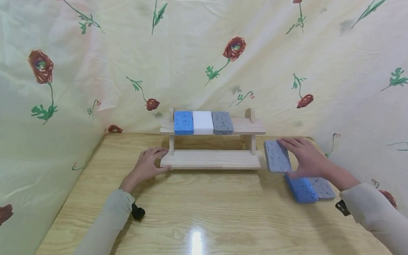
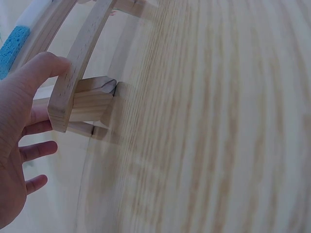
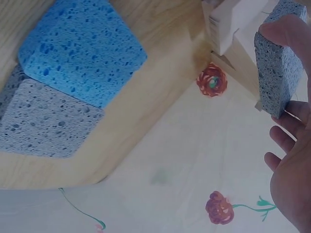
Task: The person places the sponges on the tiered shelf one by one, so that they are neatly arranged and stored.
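Observation:
A two-tier wooden rack (image 1: 210, 160) stands on the table towards the back. My left hand (image 1: 149, 164) holds the left end of its lower board, the thumb on the front edge (image 2: 80, 63) and the index finger behind. Off the rack's right end, my right hand (image 1: 306, 158) grips a grey sponge (image 1: 277, 156) between thumb and fingers, raised above the table; its pores show in the right wrist view (image 3: 277, 68). Along the upper board sit a blue sponge (image 1: 183, 123), a white sponge (image 1: 202, 122) and another grey sponge (image 1: 222, 123), side by side.
Below my right hand, a blue sponge (image 1: 302, 189) and a grey sponge (image 1: 322, 188) lie touching on the wooden table (image 1: 199, 208). A flowered cloth (image 1: 193, 57) hangs behind the rack and along both sides.

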`<state>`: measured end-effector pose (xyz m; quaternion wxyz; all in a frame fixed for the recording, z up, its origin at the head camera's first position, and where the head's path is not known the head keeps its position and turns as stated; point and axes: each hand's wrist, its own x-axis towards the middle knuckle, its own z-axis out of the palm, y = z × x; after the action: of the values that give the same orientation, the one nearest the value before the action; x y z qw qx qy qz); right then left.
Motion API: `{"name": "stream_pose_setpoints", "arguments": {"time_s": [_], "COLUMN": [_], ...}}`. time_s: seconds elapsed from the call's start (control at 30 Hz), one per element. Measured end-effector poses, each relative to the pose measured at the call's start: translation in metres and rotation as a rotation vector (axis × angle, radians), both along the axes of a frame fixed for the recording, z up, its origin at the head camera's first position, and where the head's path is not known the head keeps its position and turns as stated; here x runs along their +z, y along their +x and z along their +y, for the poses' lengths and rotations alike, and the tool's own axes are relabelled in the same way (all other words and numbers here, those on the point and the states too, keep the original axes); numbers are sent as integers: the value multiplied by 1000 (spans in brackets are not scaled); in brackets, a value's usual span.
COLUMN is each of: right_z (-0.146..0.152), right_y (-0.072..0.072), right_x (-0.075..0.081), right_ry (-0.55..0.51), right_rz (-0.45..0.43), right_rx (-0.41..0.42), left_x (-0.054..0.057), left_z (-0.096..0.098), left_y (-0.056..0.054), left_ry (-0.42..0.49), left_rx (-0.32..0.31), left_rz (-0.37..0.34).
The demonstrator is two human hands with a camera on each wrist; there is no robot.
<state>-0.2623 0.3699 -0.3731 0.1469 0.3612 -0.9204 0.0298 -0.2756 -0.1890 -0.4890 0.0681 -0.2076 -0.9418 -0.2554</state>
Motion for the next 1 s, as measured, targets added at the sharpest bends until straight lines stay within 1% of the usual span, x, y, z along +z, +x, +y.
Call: {"name": "stream_pose_setpoints", "arguments": {"time_s": [0.13,0.23,0.37,0.6,0.8,1.0], "right_z": [-5,-7,-11,-21,-29,-39], "right_y": [-2,-5,-10,-17,-27,-36], "right_x": [5,8,11,20,26,32], "right_ry": [0,-2,-15,-37,-34,-37], "right_rz": [-2,-1,-1,-18,-28,-31], "right_rx": [-13,-7,3,-7,-36,-38], "left_x": [0,0,1,1,2,2], "left_z": [0,0,0,0,0,0], "left_y": [0,0,0,-1,0,0], "left_ry": [5,3,1,0,-2,8], "left_rx": [2,2,2,3,0,0], "left_rz": [-4,0,-1,-3,13,11]}}
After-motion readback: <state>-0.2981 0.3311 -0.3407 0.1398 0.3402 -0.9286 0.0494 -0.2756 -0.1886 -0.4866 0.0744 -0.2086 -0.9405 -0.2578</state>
